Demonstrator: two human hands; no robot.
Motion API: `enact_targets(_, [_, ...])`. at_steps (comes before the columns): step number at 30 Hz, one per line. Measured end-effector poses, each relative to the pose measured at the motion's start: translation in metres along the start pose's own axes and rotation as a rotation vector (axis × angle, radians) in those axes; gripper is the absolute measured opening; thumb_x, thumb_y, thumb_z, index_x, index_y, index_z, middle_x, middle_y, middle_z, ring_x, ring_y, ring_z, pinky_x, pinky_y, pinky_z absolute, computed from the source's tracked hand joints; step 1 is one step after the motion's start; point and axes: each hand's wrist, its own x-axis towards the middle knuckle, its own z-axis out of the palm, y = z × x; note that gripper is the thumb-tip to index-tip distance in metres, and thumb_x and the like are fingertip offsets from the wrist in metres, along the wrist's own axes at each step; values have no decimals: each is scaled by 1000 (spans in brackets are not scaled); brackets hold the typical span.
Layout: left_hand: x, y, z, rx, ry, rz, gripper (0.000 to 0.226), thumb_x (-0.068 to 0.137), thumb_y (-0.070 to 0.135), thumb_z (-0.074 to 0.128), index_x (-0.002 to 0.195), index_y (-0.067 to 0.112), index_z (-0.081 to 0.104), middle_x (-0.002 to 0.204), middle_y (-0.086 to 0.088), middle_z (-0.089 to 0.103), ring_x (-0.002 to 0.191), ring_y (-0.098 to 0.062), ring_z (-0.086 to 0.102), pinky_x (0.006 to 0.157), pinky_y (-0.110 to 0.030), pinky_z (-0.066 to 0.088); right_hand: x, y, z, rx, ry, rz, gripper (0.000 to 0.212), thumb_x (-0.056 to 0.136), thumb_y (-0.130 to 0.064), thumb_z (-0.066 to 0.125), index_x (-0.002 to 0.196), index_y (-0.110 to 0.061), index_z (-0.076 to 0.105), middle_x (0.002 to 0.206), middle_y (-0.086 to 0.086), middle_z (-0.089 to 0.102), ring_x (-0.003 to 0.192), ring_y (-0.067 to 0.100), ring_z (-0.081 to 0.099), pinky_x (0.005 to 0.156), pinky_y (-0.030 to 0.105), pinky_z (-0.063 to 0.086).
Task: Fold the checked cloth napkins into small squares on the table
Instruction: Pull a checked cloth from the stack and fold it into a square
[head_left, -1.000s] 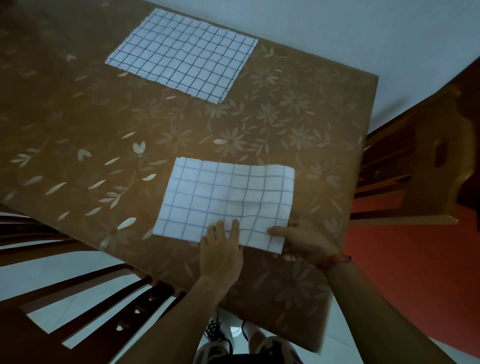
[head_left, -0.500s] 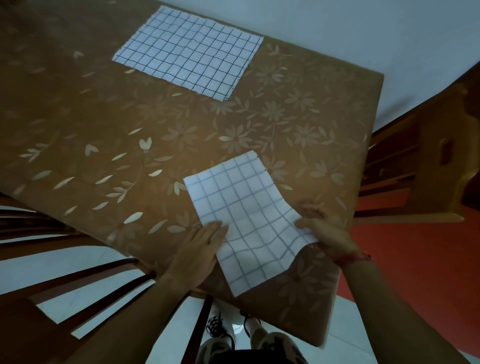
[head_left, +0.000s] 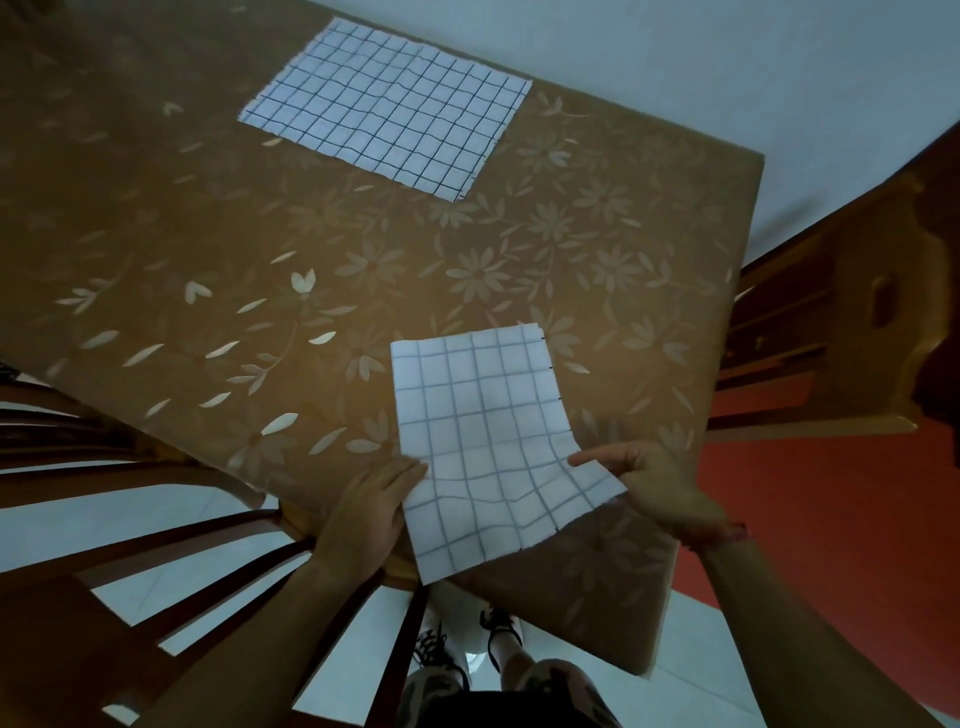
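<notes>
Folded napkin (head_left: 483, 441): you are keeping it on the near part of the table (head_left: 156, 218), its near end reaching the table's edge.
Right hand (head_left: 660, 488): you are pinching the napkin's near right corner, one finger lying on top.
Left hand (head_left: 369, 514): you are touching its left edge with straight fingers, gripping nothing.
Second napkin (head_left: 387, 109): lying flat at the far side, well apart.
Right chair (head_left: 857, 332) and left chair (head_left: 156, 545): standing beside the table.

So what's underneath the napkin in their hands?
Mostly the flowered tablecloth; the napkin hangs its near corner past the table edge. The right hand has its thumb on top, the left hand touches the left edge; any fingers beneath are covered.
</notes>
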Motion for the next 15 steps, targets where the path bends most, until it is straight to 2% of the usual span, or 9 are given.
enact_targets(3, [-3,-3,-4,-69,-23,-34,42,91,26,46,126,8,60,126,-8,62,120,-23,53,104,-40,43,0,-2,3,-53,28,-67,19,76,1,74,91,-11,75,87,-5,74,77,5,71,63,10,52])
enact_targets(6, [-2,-6,-9,-63,-8,-45,36,92,26,47,117,8,65,117,-5,67,113,-22,58,95,-44,49,1,-9,3,-85,54,-149,17,74,3,75,89,-5,76,82,-6,73,73,-2,69,62,6,49])
enact_targets(9, [1,-8,-12,-39,23,-78,33,90,28,47,109,11,68,108,-2,69,108,-18,58,91,-41,50,6,-19,5,-129,95,-232,18,73,8,74,86,-4,75,78,-3,69,66,-11,64,60,3,45])
enact_targets(11, [6,-6,-15,-66,47,-136,35,91,30,44,106,11,69,103,-2,70,103,-17,59,90,-37,49,14,-26,6,-142,117,-250,11,76,3,74,86,-2,76,79,0,69,66,-12,62,59,2,45])
enact_targets(13, [14,-3,-18,-69,77,-185,37,92,30,43,103,8,71,97,-5,71,94,-18,60,87,-33,48,26,-32,8,-111,128,-223,9,80,-8,74,89,-5,76,81,6,72,70,-1,67,60,8,50])
enact_targets(15, [22,-1,-21,-76,92,-259,27,95,23,51,96,5,71,88,-6,69,81,-11,57,77,-27,47,43,-36,9,-77,167,-205,15,83,-13,72,93,-2,74,87,15,74,75,20,71,65,24,58])
